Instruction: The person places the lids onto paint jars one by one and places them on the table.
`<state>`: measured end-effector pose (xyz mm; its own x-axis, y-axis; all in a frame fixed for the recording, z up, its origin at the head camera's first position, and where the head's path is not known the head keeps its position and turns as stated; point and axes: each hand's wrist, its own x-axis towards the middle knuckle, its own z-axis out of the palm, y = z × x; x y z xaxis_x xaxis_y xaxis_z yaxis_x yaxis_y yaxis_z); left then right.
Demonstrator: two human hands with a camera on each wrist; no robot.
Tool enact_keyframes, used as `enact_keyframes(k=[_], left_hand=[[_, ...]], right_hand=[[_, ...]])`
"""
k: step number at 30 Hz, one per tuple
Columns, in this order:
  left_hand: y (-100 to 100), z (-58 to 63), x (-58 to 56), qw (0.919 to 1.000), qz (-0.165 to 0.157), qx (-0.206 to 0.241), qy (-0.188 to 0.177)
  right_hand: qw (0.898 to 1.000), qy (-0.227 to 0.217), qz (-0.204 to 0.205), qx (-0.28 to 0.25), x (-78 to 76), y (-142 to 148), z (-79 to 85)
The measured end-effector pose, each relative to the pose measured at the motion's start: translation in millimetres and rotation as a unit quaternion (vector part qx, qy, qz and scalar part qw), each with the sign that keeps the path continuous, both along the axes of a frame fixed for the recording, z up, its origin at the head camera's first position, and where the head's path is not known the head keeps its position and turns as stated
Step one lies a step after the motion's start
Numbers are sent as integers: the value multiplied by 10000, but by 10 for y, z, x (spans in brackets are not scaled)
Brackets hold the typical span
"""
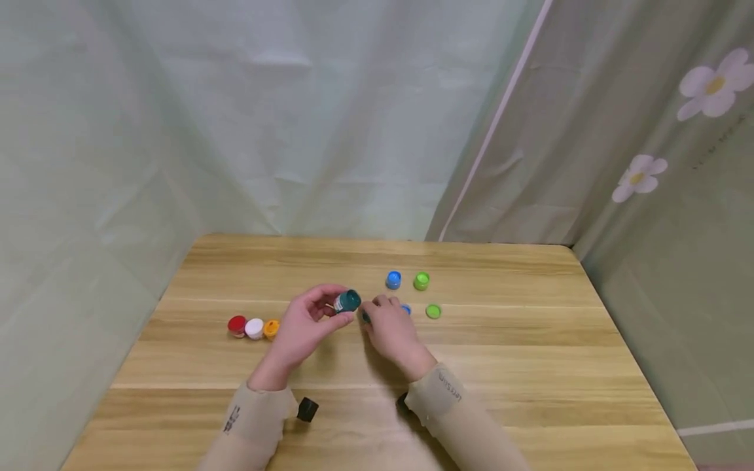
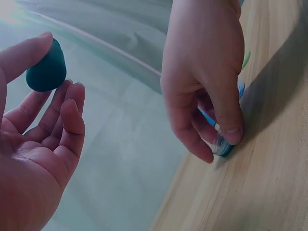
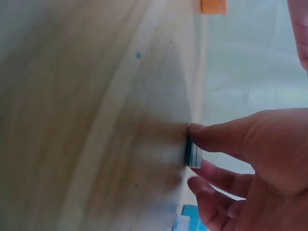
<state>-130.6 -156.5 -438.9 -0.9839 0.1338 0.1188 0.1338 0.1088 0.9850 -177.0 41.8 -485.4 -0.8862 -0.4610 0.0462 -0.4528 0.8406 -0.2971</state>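
Left hand [image 1: 302, 322] pinches an uncapped dark-teal paint pot [image 1: 349, 301] above the tabletop [image 1: 530, 366]; right hand [image 1: 393, 328] pinches a dark-teal lid [image 3: 195, 156] at tabletop level. Farther away stand a blue pot [image 1: 393, 280] and lime-green pot [image 1: 421, 282]; left, a red pot [image 1: 237, 326], white pot [image 1: 254, 328] and orange pot [image 1: 271, 329].

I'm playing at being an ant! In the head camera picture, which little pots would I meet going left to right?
Red pot, white pot, orange pot, dark green pot held in the left hand, blue pot, light green pot.
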Motion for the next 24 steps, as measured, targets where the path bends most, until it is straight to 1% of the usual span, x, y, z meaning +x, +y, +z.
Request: enact_keyframes(k=[3,5,6,8,10,11,13,15,18,21,22,23,24], left_hand=[[-7,10,23,10000,36,25,-24],[-4,13,31,10000,14,46,-18],[0,13,31,10000,-33,72,-1],[9,10,29,9998,-154,150,28],[20,3,24,9994,-285,199,81],[24,0,23,9991,-349,234,98],[24,-3,24,9984,-445,328,98],[18,-3,29,9978,-549,353,98],[9,-4,36,9966,-715,399,62],[7,-1,49,9958,-813,424,62],[8,0,53,9954,-840,467,65],[9,3,57,9949,-862,524,78],[9,6,64,9944,-877,579,82]], right_hand=[[9994,-207,-35,-266,23,26,30],[9968,-465,-132,-633,54,77,71],[9941,-607,-197,-881,78,111,95],[9845,-910,-307,-1469,132,186,158],[9698,-1080,-340,-2160,174,266,232],[9607,-1119,-310,-2522,187,303,270],[9370,-1222,-271,-3261,208,370,368],[9119,-1269,-309,-3890,225,429,469],[8740,-1410,-469,-4626,268,500,610],[8507,-1488,-568,-5010,317,540,716],[8453,-1526,-540,-5092,332,545,743],[8422,-1559,-478,-5140,346,548,768],[8416,-1598,-412,-5143,359,549,788]])
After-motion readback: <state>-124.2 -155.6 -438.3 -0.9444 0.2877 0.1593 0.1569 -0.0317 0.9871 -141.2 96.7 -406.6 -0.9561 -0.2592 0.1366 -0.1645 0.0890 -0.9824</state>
